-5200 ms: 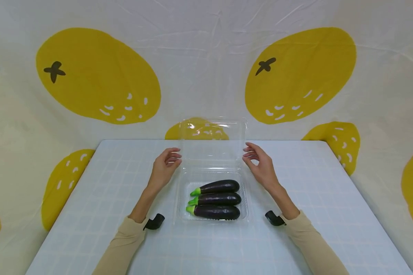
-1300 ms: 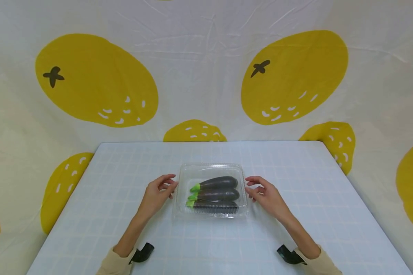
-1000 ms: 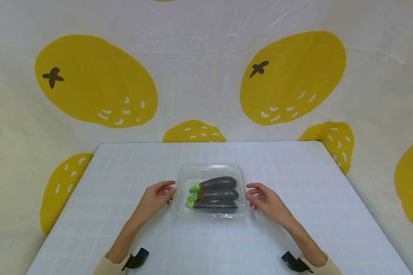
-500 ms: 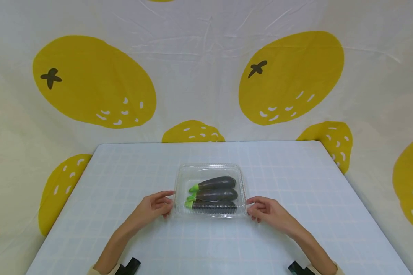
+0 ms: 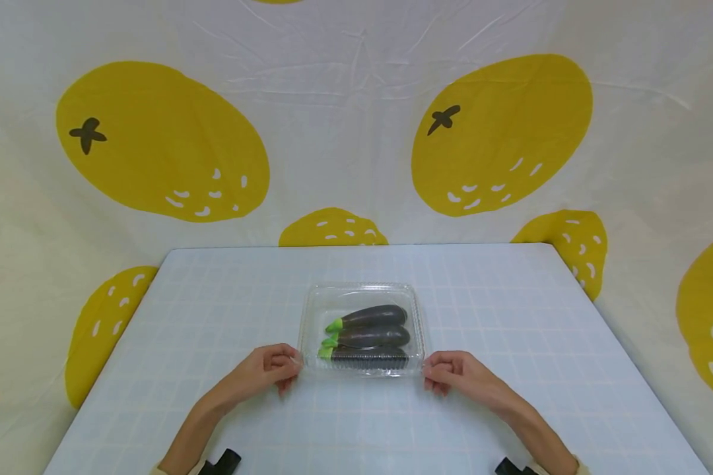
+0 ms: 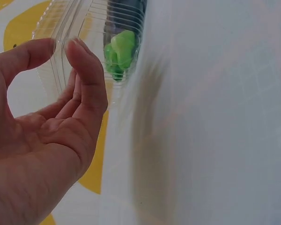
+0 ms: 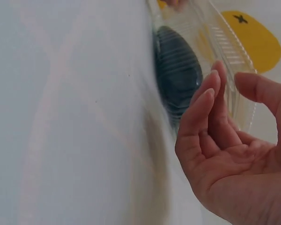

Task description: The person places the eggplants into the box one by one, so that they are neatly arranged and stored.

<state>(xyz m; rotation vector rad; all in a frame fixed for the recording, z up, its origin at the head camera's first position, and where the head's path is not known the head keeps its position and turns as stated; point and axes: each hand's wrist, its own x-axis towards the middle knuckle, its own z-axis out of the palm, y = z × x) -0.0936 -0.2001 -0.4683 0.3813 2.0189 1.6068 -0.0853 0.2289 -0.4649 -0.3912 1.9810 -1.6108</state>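
Note:
A clear plastic clamshell box (image 5: pixel 312 297) sits on the table, its lid lowered over three dark eggplants (image 5: pixel 371 336) with green stems. At the box's front left corner, my left hand (image 5: pixel 276 369) pinches the rim between thumb and fingers. The left wrist view shows that rim (image 6: pixel 61 75) passing between the fingertips, near a green stem (image 6: pixel 121 49). My right hand (image 5: pixel 454 373) pinches the front right corner the same way. In the right wrist view, the rounded end of an eggplant (image 7: pixel 178 68) shows through the ribbed wall beside my fingers (image 7: pixel 210 89).
The table (image 5: pixel 226 290) wears a pale checked cover. Behind it hangs a white cloth (image 5: pixel 344 132) printed with big yellow fruits. Black wrist cameras (image 5: pixel 221 463) sit at both cuffs along the near edge.
Earlier the lid stood upright behind the eggplants; it has since come down over them. Over the last second both hands slid toward me along the box's sides, and their fingers closed on its front corners.

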